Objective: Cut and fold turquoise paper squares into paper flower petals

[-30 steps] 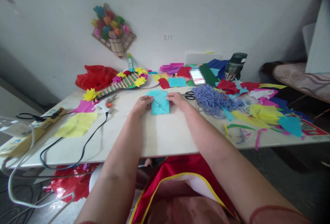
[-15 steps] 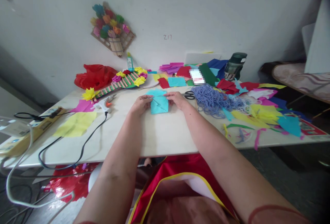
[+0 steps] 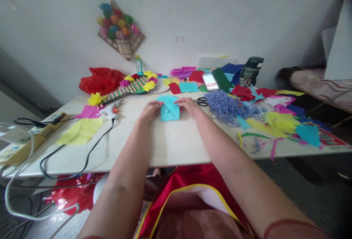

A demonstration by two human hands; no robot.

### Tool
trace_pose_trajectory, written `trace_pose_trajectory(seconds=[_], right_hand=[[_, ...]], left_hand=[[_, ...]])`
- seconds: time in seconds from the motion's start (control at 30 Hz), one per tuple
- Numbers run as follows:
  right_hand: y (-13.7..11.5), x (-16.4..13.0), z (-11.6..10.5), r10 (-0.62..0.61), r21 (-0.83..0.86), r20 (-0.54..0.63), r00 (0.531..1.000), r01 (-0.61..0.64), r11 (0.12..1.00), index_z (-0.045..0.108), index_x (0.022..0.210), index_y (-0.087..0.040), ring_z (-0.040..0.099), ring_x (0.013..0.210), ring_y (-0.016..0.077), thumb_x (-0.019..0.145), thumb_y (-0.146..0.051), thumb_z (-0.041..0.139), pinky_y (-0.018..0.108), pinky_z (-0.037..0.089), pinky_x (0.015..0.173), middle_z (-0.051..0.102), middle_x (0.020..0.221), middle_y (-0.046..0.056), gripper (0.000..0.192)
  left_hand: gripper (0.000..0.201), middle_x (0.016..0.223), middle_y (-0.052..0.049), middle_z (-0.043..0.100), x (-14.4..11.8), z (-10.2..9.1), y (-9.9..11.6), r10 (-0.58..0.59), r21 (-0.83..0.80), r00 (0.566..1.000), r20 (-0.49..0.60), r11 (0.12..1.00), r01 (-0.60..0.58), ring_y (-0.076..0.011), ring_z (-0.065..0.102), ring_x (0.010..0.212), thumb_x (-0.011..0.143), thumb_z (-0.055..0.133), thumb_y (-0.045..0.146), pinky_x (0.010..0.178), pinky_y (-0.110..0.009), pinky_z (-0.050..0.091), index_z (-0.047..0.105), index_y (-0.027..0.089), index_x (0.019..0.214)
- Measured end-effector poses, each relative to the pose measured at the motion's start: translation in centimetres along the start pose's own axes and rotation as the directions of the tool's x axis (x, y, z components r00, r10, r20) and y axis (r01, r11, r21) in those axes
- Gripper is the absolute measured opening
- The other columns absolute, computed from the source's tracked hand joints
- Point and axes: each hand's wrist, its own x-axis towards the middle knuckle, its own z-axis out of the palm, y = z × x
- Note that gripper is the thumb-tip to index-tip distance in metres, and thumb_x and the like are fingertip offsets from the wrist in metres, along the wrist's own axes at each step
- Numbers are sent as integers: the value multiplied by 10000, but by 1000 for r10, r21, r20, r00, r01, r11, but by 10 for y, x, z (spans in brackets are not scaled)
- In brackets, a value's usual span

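Between my two hands is a light blue piece of crepe paper (image 3: pixel 169 111), creased and folded, held just above the white table (image 3: pixel 178 143). My left hand (image 3: pixel 152 110) pinches its left edge near the top. With thumb and fingers, my right hand (image 3: pixel 188 106) grips the upper right edge. Some fingertips are hidden behind the paper. Just right of my right hand lie black-handled scissors (image 3: pixel 202 102), their blades out of sight. Beyond the paper rests a striped instrument-shaped craft (image 3: pixel 129 88) trimmed with yellow, pink and red paper flowers.
A hot glue gun (image 3: pixel 110 111) with a black cord, yellow paper (image 3: pixel 81 131) and a power strip (image 3: pixel 33 140) lie at left. Blue yarn (image 3: pixel 224 105), paper scraps (image 3: pixel 283 121), a blurred phone (image 3: pixel 210 81) and a dark bottle (image 3: pixel 250 71) occupy the right. A glue bottle (image 3: pixel 138 65) stands behind.
Both hands keep their hold on the blue paper, which has barely shifted. The view has moved very slightly; nothing else differs.
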Motion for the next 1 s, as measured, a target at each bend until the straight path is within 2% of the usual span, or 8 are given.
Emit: trace_pose_trajectory(seconds=[0.2,0.33,0.47,0.53,0.67,0.73,0.9,1.0], right_hand=[[0,-1,0,-15,2,11,1000,15,1000,681,717,-125,452,394,78,628,-90,519,205,366,430,530,431,-36,188],[-1,-2,1,-55,15,37,998,55,998,668,693,-124,456,403,81,680,-195,560,205,357,412,528,452,-30,130],[1,0,3,-63,-72,-21,998,62,996,636,647,-133,447,411,65,651,-243,655,197,363,431,512,452,-48,111],[2,1,4,-71,-105,-42,997,66,992,641,686,-134,438,413,55,631,-202,674,191,367,440,517,465,-57,93],[4,2,3,-74,-103,-55,996,69,992,658,893,-137,437,423,51,633,-156,670,181,367,441,527,481,-64,261],[4,2,3,-54,-94,-61,997,48,994,656,921,-134,443,430,49,633,-156,674,178,367,437,535,491,-58,289],[3,2,4,15,-109,-92,996,-25,994,655,786,-117,453,417,53,637,-142,670,191,383,425,544,496,-50,152],[1,2,5,22,-109,-110,994,-34,993,636,723,-119,443,403,52,623,-121,677,192,383,420,524,466,-62,108]], left_hand=[[193,589,-29,629,0,2,1,-18,19,1000,-2,1000,18,-145,595,545,557,661,199,527,-260,474,613,121,726],[217,571,-5,612,-1,3,0,7,38,1000,-9,999,-7,-113,561,500,525,710,211,503,-239,451,599,130,694],[275,548,19,581,-1,4,-2,36,76,999,-23,997,-34,-94,532,470,480,733,168,475,-221,419,594,132,714],[315,550,24,575,0,4,-2,49,89,999,-23,995,-46,-98,536,481,477,738,173,480,-222,415,595,138,756],[373,491,63,506,1,3,-3,114,127,994,-2,985,-112,-71,475,434,496,739,199,447,-197,354,600,152,839],[384,470,77,464,1,3,-3,145,159,989,10,977,-145,-55,431,415,506,737,209,434,-188,320,607,150,862],[358,457,80,413,2,2,-2,176,225,984,27,958,-177,-41,378,418,513,734,229,424,-183,282,632,133,843],[318,464,69,433,3,1,-3,179,239,984,16,955,-177,-42,375,421,516,727,238,422,-185,276,646,135,806]])
